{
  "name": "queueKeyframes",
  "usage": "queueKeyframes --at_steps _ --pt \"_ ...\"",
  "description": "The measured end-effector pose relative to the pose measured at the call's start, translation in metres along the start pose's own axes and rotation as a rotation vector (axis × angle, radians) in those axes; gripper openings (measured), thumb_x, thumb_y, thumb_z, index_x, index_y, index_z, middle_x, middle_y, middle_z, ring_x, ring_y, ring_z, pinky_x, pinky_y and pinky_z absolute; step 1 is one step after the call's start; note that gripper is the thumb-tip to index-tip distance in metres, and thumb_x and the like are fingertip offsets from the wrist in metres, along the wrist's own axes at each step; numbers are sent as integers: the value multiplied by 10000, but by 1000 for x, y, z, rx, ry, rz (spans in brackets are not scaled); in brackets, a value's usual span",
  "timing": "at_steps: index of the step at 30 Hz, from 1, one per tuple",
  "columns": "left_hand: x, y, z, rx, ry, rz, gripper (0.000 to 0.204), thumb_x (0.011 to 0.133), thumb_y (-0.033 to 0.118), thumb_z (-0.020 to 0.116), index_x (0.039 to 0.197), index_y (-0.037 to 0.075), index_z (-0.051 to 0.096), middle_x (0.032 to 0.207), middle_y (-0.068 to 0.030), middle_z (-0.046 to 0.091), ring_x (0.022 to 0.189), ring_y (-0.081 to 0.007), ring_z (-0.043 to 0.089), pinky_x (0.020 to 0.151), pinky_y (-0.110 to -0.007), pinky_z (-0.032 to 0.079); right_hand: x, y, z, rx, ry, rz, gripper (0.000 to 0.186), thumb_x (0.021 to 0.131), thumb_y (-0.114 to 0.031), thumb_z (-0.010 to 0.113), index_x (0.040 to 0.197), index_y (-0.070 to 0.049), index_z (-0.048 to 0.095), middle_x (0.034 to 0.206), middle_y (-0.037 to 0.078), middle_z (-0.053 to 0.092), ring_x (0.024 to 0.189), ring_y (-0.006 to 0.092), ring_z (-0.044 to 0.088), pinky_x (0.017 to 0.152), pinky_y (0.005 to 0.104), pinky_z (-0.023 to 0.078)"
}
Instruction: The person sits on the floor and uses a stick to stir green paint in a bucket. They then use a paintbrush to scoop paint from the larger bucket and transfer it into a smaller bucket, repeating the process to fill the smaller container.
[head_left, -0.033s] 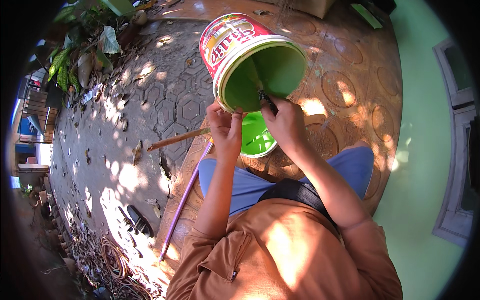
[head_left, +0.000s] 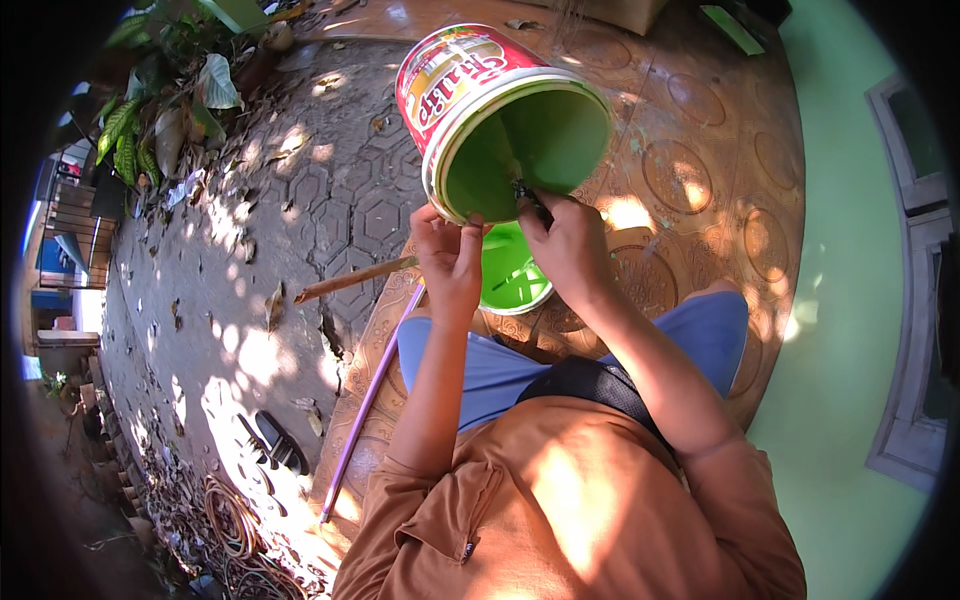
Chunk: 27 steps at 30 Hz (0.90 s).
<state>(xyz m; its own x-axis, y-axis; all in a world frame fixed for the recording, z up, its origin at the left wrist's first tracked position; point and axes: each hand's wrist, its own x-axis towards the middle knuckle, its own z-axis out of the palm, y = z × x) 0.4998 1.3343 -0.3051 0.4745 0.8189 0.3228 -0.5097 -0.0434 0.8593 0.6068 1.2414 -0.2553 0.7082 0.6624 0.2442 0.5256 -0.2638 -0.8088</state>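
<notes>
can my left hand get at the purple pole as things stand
Probably not without letting go: your left hand holds the tilted bucket by its rim. Otherwise, the purple pole looks unblocked.

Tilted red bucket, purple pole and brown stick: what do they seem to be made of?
Tilted red bucket: probably plastic, smooth, judging by its thick, rounded pale rim and printed wall.
Purple pole: smooth, evenly coloured; plastic or coated metal, the look leaves it open.
Brown stick: likely wood or bamboo, dull, given its uneven brown tone.
</notes>
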Motion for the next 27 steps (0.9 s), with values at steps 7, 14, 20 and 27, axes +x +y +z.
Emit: queueKeyframes --at_steps 7,14,20,27 --pt "6 6 -3 -33 1 20 317 958 -78 545 1201 61 397 1107 -73 602 1028 -154 620 919 -336 539 5 -10 3 129 26 -11 153 897 -139 620 908 4 675 728 250 635 675 421 652 572 443 505" --pt "9 7 -4 30 -31 52 320 962 -66 556 1203 52 382 1096 -85 618 1014 -149 625 914 -326 523 4 -2 14 262 40 2 156 898 -138 639 891 13 678 740 237 646 661 403 652 566 423 498" --pt "11 9 -6 63 -65 73 328 964 -61 560 1209 57 374 1089 -100 633 1014 -156 627 909 -326 511 4 6 23 355 0 46 179 911 -158 642 882 13 685 716 212 652 612 351 654 557 387 485" --pt "11 8 -11 122 -62 42 333 965 -39 578 1212 66 380 1064 -95 639 958 -138 635 833 -292 522 0 11 37 531 -29 112 219 940 -200 635 913 9 693 688 173 659 560 260 633 557 360 476"
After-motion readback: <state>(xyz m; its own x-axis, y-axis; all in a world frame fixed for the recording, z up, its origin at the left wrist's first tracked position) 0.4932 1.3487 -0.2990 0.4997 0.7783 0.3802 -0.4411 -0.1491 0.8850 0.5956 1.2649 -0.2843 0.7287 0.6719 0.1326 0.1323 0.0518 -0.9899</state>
